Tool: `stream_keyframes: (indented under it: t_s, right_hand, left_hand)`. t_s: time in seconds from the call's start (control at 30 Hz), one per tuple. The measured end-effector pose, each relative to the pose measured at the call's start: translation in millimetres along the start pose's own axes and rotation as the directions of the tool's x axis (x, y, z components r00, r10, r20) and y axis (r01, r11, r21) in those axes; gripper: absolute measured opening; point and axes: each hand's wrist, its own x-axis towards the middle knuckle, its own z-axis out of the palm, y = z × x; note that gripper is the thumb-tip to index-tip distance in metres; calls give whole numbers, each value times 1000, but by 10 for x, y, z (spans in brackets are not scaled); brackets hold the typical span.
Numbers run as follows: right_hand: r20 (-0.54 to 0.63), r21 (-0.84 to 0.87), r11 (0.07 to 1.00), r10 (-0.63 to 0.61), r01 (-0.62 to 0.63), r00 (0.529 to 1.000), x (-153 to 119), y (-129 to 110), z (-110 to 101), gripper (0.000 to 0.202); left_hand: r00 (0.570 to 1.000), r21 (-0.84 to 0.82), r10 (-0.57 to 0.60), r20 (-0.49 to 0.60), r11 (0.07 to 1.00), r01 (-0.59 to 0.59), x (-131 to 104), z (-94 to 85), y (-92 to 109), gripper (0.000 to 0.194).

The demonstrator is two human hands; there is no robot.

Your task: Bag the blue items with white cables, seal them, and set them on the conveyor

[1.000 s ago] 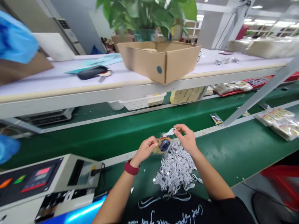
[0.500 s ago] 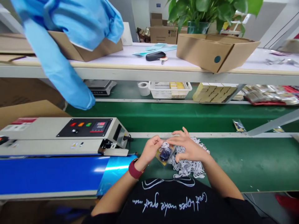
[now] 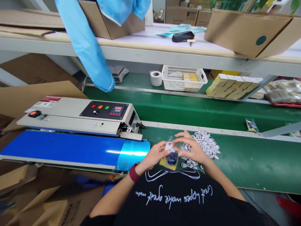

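Between my hands is a clear plastic bag (image 3: 164, 164) with a yellow card in it. A dark blue rounded gadget (image 3: 172, 157) and a coiled white cable (image 3: 168, 145) show through the plastic, the cable near the upper end. My left hand (image 3: 156, 154) pinches the bag's left side, thumb across its front. At the upper right edge, my right hand (image 3: 193, 148) grips the bag between thumb and fingers. A heap of white cables (image 3: 207, 143) lies on the green bench beside and partly behind my right hand.
To the left stands a band sealing machine (image 3: 70, 114) with a blue conveyor belt (image 3: 70, 147). Behind are a white basket (image 3: 184, 86), a tape roll (image 3: 156, 78) and stacked yellow-edged cards (image 3: 231, 88). Another bagged item (image 3: 251, 125) lies at right. A shelf (image 3: 150, 56) crosses overhead.
My view has tilted down and shifted left. The bag now faces up more squarely, nearer my body. My right hand's thumb and fingers have closed onto its right edge.
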Motion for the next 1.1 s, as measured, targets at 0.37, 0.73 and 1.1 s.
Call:
stream_keyframes:
  t_s: [0.37,0.73,1.1]
  right_hand:
    - [181,-47,990,-119,130,976,85,-281,215,41]
    - [-240,408,906,225,-112,944,-132,128,822,19]
    - [-346,744,665,469,-66,813,59,55,1244,20]
  left_hand:
    - [989,218,109,-95,972,-86,-233,-98,5,35]
    - [942,145,143,-303,984,-103,-327,-191,-165,34]
    - [763,-230,80,-641,929,-290,-414,-363,-353,14]
